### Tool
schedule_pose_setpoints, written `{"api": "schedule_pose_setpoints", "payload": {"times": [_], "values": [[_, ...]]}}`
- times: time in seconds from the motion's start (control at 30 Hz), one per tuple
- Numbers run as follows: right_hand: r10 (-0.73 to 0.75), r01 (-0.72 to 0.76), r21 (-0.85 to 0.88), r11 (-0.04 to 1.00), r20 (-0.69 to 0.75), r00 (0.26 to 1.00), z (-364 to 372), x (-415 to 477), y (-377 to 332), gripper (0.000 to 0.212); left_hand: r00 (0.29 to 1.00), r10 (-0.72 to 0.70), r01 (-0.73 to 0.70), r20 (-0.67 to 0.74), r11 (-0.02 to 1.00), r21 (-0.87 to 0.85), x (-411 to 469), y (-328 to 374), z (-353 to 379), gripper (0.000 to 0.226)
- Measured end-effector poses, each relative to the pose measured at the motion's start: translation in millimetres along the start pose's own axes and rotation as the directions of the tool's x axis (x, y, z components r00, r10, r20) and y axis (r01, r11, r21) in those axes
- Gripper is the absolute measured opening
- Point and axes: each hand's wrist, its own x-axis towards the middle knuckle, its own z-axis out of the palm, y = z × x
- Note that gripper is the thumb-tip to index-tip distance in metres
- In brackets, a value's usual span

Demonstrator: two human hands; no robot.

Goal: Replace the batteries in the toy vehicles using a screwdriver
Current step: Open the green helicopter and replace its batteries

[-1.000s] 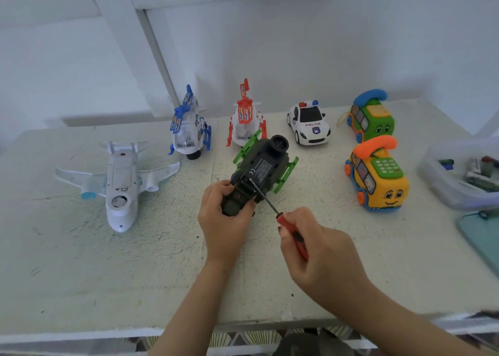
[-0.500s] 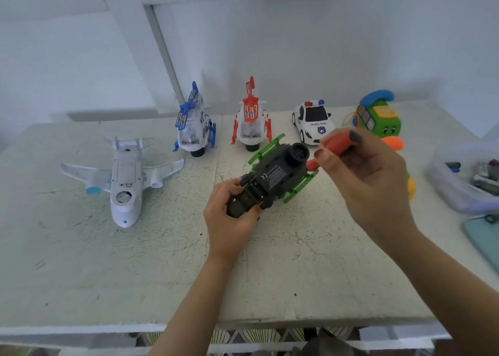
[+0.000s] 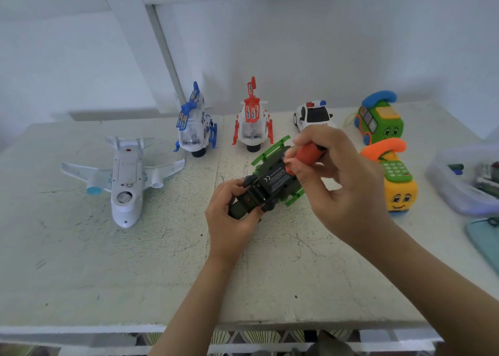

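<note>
Mid-desk (image 3: 81, 261), the left hand (image 3: 232, 220) clenches the tail of the upturned dark-green plastic toy helicopter (image 3: 270, 185), its long axis toward the far-right corner, while the right hand (image 3: 337, 182) clasps the red-handled screwdriver (image 3: 307, 153) directly above its underside.

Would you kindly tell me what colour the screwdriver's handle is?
Orange-red, seen in the head view: the screwdriver held in the right hand.

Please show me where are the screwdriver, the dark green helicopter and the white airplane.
screwdriver (image 3: 307, 153): head view, on its orange handle.
dark green helicopter (image 3: 272, 181): head view, on its labelled underside.
white airplane (image 3: 127, 177): head view, on its fuselage.
</note>
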Motion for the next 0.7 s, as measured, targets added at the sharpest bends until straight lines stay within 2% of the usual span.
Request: {"api": "schedule_pose_setpoints", "payload": {"times": [0.1,0.27,0.7], "values": [[0.003,-0.003,0.005,1.0,-0.004,1.0,0,-1,2,0.026,1.0,0.012,-0.012,0.005,1.0,0.016,0,-1,0,0.048],[0.109,-0.101,0.091,0.991,-0.091,0.99,-3,-3,5,0.026,0.999,0.033,-0.033,0.0,0.999,0.021,-1,-1,-1,0.045],[0.075,-0.066,0.103,0.992,-0.088,0.993,10,-6,6,0.024,1.0,0.018,-0.018,0.001,1.0,0.011,-1,-4,-1,0.043]]}}
